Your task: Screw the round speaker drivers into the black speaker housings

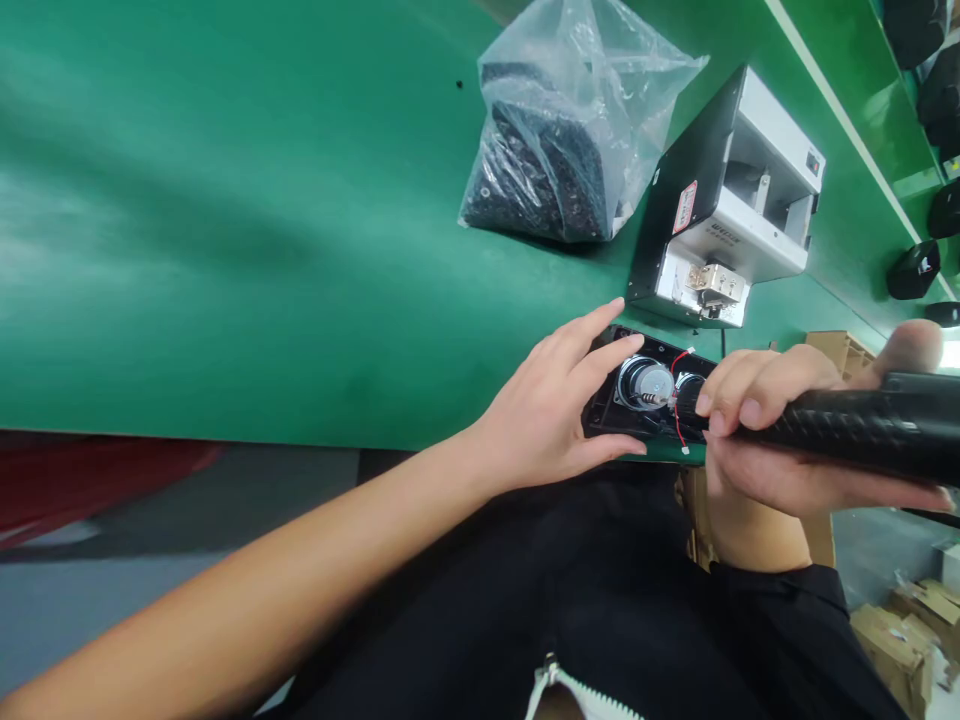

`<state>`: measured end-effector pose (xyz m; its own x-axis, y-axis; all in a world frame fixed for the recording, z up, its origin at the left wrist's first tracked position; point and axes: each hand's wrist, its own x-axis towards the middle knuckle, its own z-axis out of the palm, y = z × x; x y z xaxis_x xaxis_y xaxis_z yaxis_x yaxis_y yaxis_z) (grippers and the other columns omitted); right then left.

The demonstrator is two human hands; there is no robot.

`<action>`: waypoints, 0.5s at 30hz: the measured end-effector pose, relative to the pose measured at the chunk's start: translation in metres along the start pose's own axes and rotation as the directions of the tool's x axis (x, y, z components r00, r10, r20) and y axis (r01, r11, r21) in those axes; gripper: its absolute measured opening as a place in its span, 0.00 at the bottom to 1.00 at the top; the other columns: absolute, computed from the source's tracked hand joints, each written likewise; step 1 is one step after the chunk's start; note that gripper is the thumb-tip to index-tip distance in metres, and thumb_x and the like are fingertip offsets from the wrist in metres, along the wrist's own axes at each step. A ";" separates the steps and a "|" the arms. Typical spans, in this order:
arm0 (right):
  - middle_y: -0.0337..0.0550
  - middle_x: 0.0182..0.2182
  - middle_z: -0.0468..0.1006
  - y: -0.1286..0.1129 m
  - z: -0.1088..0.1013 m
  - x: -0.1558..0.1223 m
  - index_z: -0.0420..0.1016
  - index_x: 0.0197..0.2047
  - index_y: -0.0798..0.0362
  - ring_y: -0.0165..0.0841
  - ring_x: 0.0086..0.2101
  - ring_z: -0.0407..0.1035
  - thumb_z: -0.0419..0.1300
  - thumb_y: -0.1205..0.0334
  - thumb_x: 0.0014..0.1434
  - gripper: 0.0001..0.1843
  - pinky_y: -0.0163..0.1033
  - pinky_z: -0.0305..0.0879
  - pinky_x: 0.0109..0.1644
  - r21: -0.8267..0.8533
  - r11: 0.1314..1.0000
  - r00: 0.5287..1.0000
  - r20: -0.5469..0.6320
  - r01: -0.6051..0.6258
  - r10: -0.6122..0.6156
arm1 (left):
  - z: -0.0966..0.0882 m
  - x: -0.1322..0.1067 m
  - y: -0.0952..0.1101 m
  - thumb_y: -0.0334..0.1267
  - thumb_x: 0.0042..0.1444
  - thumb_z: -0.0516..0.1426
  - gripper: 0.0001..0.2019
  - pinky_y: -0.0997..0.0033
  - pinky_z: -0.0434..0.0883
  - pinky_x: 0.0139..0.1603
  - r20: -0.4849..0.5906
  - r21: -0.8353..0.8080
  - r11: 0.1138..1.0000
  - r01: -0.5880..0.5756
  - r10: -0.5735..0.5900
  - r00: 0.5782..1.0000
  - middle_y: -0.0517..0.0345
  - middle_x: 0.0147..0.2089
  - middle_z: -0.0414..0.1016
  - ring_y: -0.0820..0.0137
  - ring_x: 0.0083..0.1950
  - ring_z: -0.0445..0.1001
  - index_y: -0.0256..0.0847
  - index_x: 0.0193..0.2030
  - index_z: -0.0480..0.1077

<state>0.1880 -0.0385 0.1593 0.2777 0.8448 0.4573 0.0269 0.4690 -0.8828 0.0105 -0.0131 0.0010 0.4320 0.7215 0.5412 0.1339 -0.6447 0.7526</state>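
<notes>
A black speaker panel (637, 415) with two round metal speaker units and red and white wires lies at the near edge of the green table (262, 250). My left hand (559, 405) rests on its left end, fingers stretched out, thumb against the front edge. My right hand (780, 430) is wrapped round a thick black electric screwdriver (862, 430), whose tip points at the speaker unit in the panel's middle.
A clear plastic bag (562, 130) of small black parts lies behind the panel. To its right stands a grey-and-white screw feeder machine (727, 210). Black housings (911, 268) sit on the far right shelf. Cardboard boxes (900, 640) stand on the floor at the right.
</notes>
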 end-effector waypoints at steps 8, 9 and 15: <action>0.28 0.24 0.75 -0.033 -0.008 0.010 0.93 0.61 0.27 0.30 0.16 0.69 0.65 0.29 0.76 0.22 0.42 0.79 0.23 -0.060 0.997 0.999 -0.018 -0.041 0.040 | -0.021 0.005 0.022 0.43 0.75 0.72 0.08 0.29 0.79 0.80 -0.035 0.053 0.992 0.112 -0.110 0.993 0.46 0.83 0.79 0.43 0.81 0.79 0.54 0.58 0.87; 0.27 0.24 0.75 -0.034 -0.009 0.010 0.93 0.60 0.28 0.30 0.16 0.69 0.66 0.30 0.76 0.22 0.42 0.79 0.23 -0.055 0.997 0.999 -0.028 -0.045 0.044 | -0.022 0.006 0.024 0.42 0.76 0.71 0.06 0.29 0.80 0.80 -0.043 0.055 0.993 0.105 -0.103 0.994 0.47 0.82 0.80 0.44 0.81 0.80 0.53 0.56 0.88; 0.27 0.22 0.73 -0.034 -0.013 0.003 0.90 0.62 0.23 0.32 0.15 0.66 0.62 0.26 0.76 0.24 0.43 0.75 0.21 -0.087 0.995 0.998 -0.052 -0.047 0.042 | -0.021 0.008 0.032 0.39 0.77 0.70 0.05 0.34 0.83 0.76 -0.064 0.066 0.995 0.068 -0.064 0.996 0.50 0.78 0.84 0.48 0.77 0.83 0.54 0.54 0.88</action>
<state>0.2000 -0.0551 0.1894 0.3277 0.8496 0.4133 0.0972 0.4049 -0.9092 -0.0008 -0.0226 0.0370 0.3645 0.7760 0.5147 0.2216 -0.6092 0.7614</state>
